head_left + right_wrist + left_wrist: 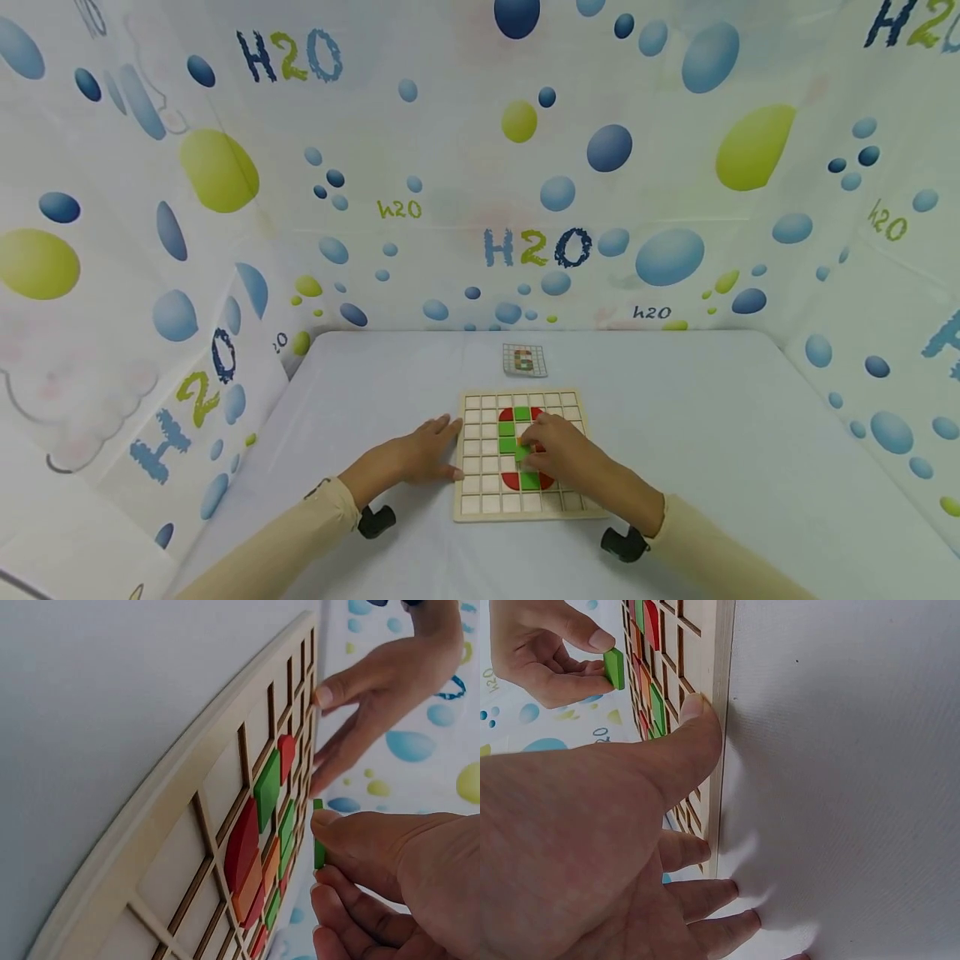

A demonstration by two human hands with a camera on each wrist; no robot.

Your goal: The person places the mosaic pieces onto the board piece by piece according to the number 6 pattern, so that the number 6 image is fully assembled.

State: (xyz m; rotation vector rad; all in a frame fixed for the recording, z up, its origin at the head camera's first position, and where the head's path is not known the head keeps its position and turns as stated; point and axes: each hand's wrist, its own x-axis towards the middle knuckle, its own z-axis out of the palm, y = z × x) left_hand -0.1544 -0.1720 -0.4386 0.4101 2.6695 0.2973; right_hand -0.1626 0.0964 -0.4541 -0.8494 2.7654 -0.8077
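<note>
A square green tile (613,669) is pinched between the thumb and fingers of my right hand (562,450), held above the wooden grid board (480,516). In the board's cells lie several flat pieces: a red rounded piece (241,844), a green square (267,793) and an orange piece (247,889) among them. My right hand hides part of this pattern in the head view. At the board's left edge rests my left hand (425,452), thumb on the frame and fingers extended along the side and onto the cloth.
Behind the board lies a small pattern card (524,360) with a coloured figure on a grid. White cloth (697,417) covers the table. Printed sheets (450,150) with blue and green drops hang at the back and sides.
</note>
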